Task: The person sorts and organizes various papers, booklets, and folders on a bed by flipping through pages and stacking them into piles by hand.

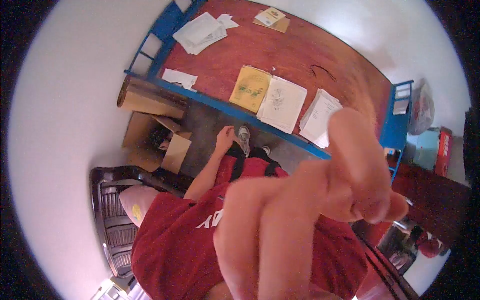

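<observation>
Close to the camera, my right hand [345, 185] looks large and slightly blurred, its fingers bent and bunched together with nothing visible in them. It covers the view in front of my red shirt [175, 245] and the table's right front part. My left hand [226, 137] is low over my lap, beside a shoe [243, 137], with its fingers curled in and no object showing. Beyond it, an open booklet with a yellow page [250, 89] and a white drawn page [282, 104] lies at the front edge of the red table [220, 60].
Paper stacks [202, 32] [320, 116] and a small booklet [270, 17] lie on the table, which has a blue metal frame [220, 104]. Cardboard boxes [145, 137] stand at the left. A dark chair [112, 220] is behind me. A plastic bag [423, 107] hangs at the right.
</observation>
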Tool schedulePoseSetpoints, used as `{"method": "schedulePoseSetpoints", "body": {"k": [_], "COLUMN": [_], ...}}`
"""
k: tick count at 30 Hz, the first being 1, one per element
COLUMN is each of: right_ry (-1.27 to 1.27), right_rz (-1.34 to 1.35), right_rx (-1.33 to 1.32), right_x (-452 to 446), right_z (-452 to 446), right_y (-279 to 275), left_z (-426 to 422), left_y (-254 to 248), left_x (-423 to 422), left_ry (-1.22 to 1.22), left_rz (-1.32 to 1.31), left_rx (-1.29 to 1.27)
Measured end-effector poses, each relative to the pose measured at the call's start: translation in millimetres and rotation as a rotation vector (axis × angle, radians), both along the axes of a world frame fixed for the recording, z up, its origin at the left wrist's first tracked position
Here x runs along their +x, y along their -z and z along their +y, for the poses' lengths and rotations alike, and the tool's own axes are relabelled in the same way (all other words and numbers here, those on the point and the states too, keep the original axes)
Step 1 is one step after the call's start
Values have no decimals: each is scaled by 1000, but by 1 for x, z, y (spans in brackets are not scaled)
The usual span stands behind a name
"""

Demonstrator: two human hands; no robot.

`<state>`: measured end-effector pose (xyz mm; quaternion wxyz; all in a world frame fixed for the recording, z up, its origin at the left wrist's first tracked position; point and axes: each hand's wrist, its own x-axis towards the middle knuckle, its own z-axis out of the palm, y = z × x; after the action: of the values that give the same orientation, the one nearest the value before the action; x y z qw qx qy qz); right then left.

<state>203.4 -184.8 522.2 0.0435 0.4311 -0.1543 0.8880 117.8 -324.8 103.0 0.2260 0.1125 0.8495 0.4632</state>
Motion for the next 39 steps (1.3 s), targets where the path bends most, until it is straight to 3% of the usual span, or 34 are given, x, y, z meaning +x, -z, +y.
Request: {"method": "schedulePoseSetpoints", "body": {"k": [6, 12, 19, 23, 27, 28, 32, 33, 35, 36, 38, 39], "right_ry": [-87, -72, 1, 51, 195, 268, 622, 725, 886, 959, 971, 974], "right_rz": [58, 21, -67, -273, -657, -759, -1110, -1231, -1306, -1348, -1535, -1595], "right_rx": [6, 13, -2, -46, -99, -85, 266, 512, 751, 873, 838, 827], "right_x": [-2, -40, -149, -231, -283, -291, -298, -296, -282, -275, -264, -260], "right_z": [-14, -9, 5, 22, 49, 56, 89, 97, 112, 119, 129, 134], "right_y": [-6, 3, 17, 37, 86, 104, 179, 192, 255, 285, 320, 337], "left_z": [-11, -5, 16, 35, 60, 65, 84, 89, 101, 108, 126, 133], "left_y": [12, 16, 44, 73, 31, 36, 86, 101, 124, 115, 78, 73], "left_x": [-5, -31, -108, -160, -213, -223, -266, -278, -297, -300, -312, -318], "left_ry": [-51, -80, -80, -26, -27, -40, 51, 58, -89, -88, -34, -37], "left_rz": [115, -66, -344, -348, -352, -455, -586, -592, -927, -932, -682, -680], "left_rx": [12, 112, 237, 237, 276, 294, 324, 330, 419, 419, 369, 375]}}
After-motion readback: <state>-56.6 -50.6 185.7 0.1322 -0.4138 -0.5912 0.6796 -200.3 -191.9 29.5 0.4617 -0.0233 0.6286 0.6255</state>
